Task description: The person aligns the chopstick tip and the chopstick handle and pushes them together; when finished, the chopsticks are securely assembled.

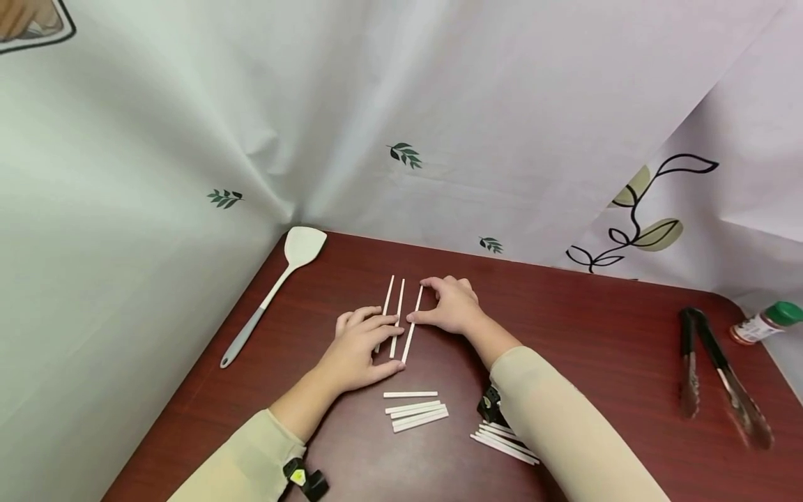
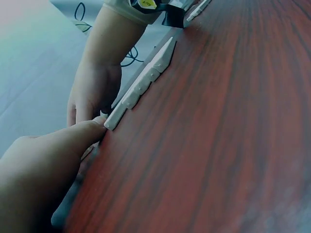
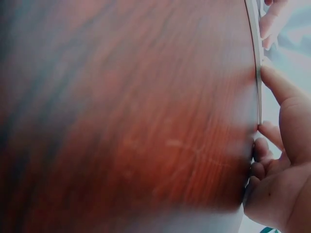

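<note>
White stick [image 1: 411, 333] at centre frame. Right hand [image 1: 453, 305]: thumb and forefinger apart, both touching it. Left hand [image 1: 360, 348]: fingers spread, thumb at its lower end. Loose sticks [image 1: 410, 394] lie lower centre.

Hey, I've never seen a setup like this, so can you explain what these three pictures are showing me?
There's no machine here, just a person's two bare hands. The wide picture comes from a camera on the head, looking forward and down; the two close ones come from cameras on the wrists.

On the dark red table lie three long white sticks, side by side. The left hand has its thumb at the near end of the rightmost one; the right hand touches it farther up. Neither is plainly lifting anything.

Nearer the person are short white sticks and another bunch partly under the right sleeve. A spatula lies at left, tongs and a green-capped bottle at right.
</note>
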`<action>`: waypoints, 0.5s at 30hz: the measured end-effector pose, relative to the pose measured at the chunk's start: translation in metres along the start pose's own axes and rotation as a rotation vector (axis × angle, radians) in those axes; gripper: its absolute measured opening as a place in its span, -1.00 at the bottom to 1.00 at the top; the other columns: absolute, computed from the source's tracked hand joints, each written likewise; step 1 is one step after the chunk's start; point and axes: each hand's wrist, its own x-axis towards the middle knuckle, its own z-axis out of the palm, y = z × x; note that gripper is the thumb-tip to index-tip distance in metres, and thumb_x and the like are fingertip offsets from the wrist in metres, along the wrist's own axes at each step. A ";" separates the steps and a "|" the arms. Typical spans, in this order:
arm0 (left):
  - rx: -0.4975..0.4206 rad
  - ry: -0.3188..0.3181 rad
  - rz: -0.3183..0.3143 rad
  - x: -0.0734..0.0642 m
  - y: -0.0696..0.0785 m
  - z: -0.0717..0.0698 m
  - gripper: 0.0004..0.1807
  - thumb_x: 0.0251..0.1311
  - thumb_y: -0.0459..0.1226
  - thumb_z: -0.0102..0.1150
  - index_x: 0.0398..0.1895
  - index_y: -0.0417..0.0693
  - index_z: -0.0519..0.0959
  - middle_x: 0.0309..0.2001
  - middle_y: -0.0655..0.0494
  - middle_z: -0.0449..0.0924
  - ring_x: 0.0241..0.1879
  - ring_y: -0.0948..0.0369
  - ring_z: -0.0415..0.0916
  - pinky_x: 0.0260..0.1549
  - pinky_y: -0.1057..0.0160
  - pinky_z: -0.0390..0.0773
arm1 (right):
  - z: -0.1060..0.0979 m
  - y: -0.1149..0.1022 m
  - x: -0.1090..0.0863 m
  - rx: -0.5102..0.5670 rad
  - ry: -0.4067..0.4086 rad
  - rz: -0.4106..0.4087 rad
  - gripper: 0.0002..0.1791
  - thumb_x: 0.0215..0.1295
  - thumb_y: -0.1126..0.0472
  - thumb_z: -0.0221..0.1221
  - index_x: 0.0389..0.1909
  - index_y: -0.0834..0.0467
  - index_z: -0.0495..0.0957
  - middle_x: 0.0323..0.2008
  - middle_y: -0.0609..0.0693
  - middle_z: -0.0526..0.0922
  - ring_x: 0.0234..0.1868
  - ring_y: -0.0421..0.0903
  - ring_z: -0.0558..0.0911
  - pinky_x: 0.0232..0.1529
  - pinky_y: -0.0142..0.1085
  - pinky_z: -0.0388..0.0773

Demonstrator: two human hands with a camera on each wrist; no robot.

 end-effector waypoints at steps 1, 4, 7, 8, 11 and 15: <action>0.004 -0.005 -0.004 0.000 0.000 0.000 -0.41 0.09 0.14 0.55 0.15 0.13 0.76 0.28 0.12 0.66 0.42 -0.07 0.37 0.26 -0.29 0.20 | 0.000 0.000 0.000 -0.002 0.001 0.000 -0.05 0.07 -0.38 0.51 0.46 -0.07 0.53 -0.11 0.00 0.53 0.04 0.08 0.40 0.02 0.01 0.39; 0.013 -0.014 -0.001 -0.001 0.000 0.000 -0.42 0.15 0.10 0.48 0.21 0.10 0.74 0.31 0.12 0.64 0.42 -0.07 0.36 0.28 -0.31 0.19 | 0.001 0.000 0.000 -0.004 0.004 -0.003 -0.05 0.09 -0.38 0.50 0.49 -0.08 0.52 -0.06 0.01 0.54 0.06 0.09 0.41 0.04 0.03 0.40; 0.010 -0.013 0.011 -0.002 0.000 -0.001 -0.46 0.21 0.01 0.42 0.24 0.07 0.74 0.32 0.11 0.63 0.42 -0.09 0.37 0.27 -0.32 0.18 | 0.001 0.000 0.000 -0.004 0.004 0.001 -0.04 0.11 -0.38 0.49 0.51 -0.09 0.50 -0.01 0.02 0.55 0.07 0.10 0.41 0.07 0.04 0.39; 0.007 -0.011 0.015 -0.002 0.000 -0.001 -0.47 0.22 -0.02 0.41 0.25 0.06 0.74 0.33 0.10 0.63 0.41 -0.10 0.37 0.26 -0.33 0.17 | 0.001 0.000 0.000 -0.006 0.004 0.003 -0.04 0.11 -0.38 0.49 0.51 -0.09 0.50 0.01 0.03 0.55 0.07 0.10 0.41 0.07 0.04 0.39; 0.006 -0.007 0.019 -0.002 0.001 -0.002 -0.49 0.23 -0.08 0.37 0.26 0.04 0.73 0.33 0.08 0.63 0.41 -0.10 0.38 0.26 -0.33 0.17 | 0.002 0.001 0.000 -0.014 -0.001 0.006 -0.04 0.12 -0.38 0.48 0.52 -0.11 0.49 0.06 0.05 0.56 0.08 0.11 0.41 0.08 0.03 0.40; 0.014 -0.009 0.006 -0.002 0.002 -0.003 -0.49 0.24 -0.11 0.37 0.27 0.04 0.72 0.35 0.07 0.62 0.41 -0.10 0.38 0.27 -0.34 0.18 | 0.002 0.000 0.001 -0.022 -0.005 0.005 -0.04 0.13 -0.39 0.47 0.53 -0.11 0.49 0.13 0.08 0.56 0.10 0.13 0.42 0.09 0.05 0.40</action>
